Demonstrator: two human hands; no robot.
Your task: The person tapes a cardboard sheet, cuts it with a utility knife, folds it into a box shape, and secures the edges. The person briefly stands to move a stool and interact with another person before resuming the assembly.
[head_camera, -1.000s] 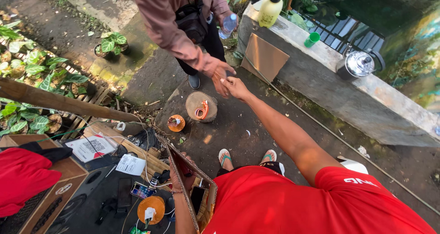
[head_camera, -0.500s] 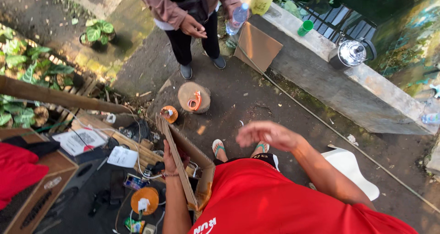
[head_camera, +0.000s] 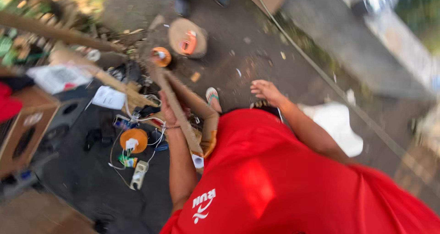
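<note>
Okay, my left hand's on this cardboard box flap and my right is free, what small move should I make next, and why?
Probably bring the empty right hand to the cardboard box, since only the left hand rests on its flap. The blurred picture leaves the grip unclear.

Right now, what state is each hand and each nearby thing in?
left hand: gripping the cardboard box flap edge
right hand: open, empty, held out over the ground
cardboard box: open, flap raised
orange cable reel: lying flat, wire trailing loose
white power strip: lying on the dark mat
sandal: worn on a foot
</note>
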